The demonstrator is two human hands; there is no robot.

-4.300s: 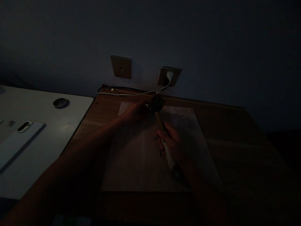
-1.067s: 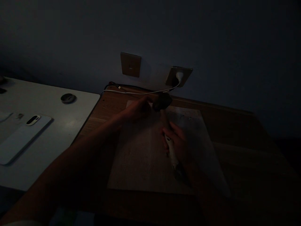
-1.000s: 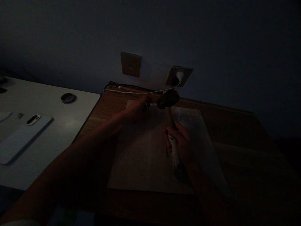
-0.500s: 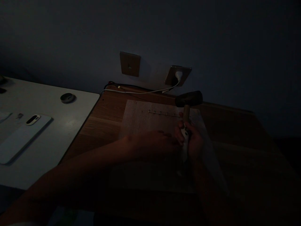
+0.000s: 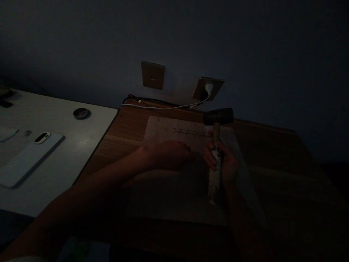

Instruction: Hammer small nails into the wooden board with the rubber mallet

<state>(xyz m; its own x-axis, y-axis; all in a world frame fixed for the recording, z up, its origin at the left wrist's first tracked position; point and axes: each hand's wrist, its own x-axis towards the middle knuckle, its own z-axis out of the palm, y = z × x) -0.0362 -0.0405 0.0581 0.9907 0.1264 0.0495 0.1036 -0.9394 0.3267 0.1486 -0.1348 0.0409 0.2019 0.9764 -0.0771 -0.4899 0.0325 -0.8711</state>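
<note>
My right hand (image 5: 228, 163) is wrapped round the handle of a hammer (image 5: 218, 116). Its dark, blocky head points up and away, and the lower handle looks pale and mottled. Left of it, my left hand (image 5: 176, 154) hovers over a pale board (image 5: 169, 193), fingers curled in; whatever they may hold is hidden. Along the board's far part runs a row of several small nails (image 5: 187, 131), standing up, joined by a thin dark line. A small dark dot lies left of the row. The light is very dim.
A wooden table (image 5: 272, 153) bears the board. To the left, a white table (image 5: 95, 127) holds a phone (image 5: 32, 158) and a small round tin (image 5: 81, 113). A white cable (image 5: 169, 108) runs along the back to a plugged wall socket (image 5: 208, 89), beside another wall plate (image 5: 152, 74).
My left hand has drawn back left, away from the hammer handle, uncovering more of it. My right hand keeps its grip on the hammer. The view has shifted slightly.
</note>
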